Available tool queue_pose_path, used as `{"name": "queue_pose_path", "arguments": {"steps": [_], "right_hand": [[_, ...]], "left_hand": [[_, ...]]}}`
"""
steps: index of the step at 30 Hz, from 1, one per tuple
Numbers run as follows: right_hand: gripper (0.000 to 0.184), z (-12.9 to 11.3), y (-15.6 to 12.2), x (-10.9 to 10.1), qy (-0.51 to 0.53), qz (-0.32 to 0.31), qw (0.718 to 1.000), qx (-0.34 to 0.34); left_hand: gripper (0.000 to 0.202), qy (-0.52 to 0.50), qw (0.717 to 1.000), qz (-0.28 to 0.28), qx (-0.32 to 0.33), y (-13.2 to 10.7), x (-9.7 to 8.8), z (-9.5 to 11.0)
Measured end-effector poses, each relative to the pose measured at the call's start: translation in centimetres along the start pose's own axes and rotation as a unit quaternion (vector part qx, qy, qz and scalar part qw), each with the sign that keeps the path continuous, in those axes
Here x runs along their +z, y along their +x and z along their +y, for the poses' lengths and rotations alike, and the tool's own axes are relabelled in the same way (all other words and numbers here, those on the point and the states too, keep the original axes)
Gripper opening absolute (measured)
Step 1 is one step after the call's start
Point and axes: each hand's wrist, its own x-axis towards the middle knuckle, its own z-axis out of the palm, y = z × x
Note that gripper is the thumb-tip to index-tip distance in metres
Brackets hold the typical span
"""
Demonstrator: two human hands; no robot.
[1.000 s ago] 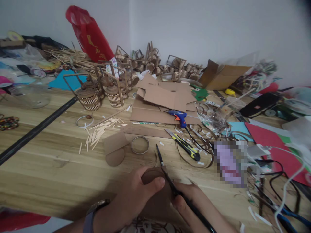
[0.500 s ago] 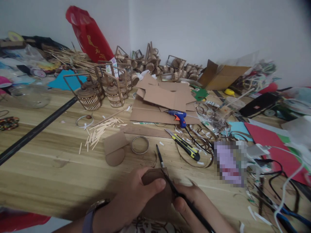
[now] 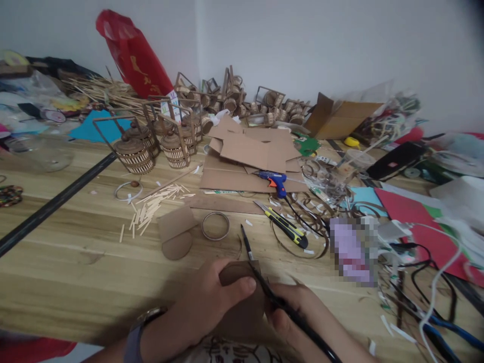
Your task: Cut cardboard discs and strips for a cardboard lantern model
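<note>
Low in the head view, my left hand (image 3: pixel 206 305) is closed on a brown cardboard piece (image 3: pixel 242 295), thumb pressed across its rounded top. My right hand (image 3: pixel 298 315) grips long black scissors (image 3: pixel 260 280) whose blades run up and left along the cardboard's right edge, the tip lying over the table. A watch sits on my left wrist. Both hands are just above the near edge of the wooden table (image 3: pixel 75 262).
Beyond the hands lie a cut cardboard disc (image 3: pixel 176 247), a metal ring (image 3: pixel 215 225), loose wooden sticks (image 3: pixel 151 204), a yellow-black utility knife (image 3: pixel 287 229), a blue glue gun (image 3: pixel 275 180), flat cardboard sheets (image 3: pixel 253 151), woven basket models (image 3: pixel 151 143), a red bag (image 3: pixel 132 53), cables at right.
The view has shifted slightly up and left. Both hands keep their hold on the cardboard and the scissors, with hardly any movement.
</note>
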Motion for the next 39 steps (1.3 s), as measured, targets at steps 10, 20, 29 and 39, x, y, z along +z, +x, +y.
{"name": "queue_pose_path", "arguments": {"steps": [10,20,29,39], "right_hand": [[0.077,1.0,0.1,0.0,0.015,-0.029,0.999,-0.009],[0.073,-0.5,0.0,-0.7,-0.011,-0.027,1.0,-0.012],[0.073,0.3,0.0,-0.6,-0.001,-0.031,0.999,-0.031],[0.07,0.9,-0.1,-0.3,-0.001,0.001,0.999,-0.038]], "left_hand": [[0.04,0.052,0.998,-0.008,-0.027,0.1,0.1,0.2],[0.044,0.05,0.998,-0.021,-0.022,0.0,0.1,-0.5],[0.041,0.072,0.997,-0.02,-0.024,-0.1,0.0,-0.1],[0.043,-0.038,0.998,-0.038,-0.028,0.7,-0.8,-0.2]]}}
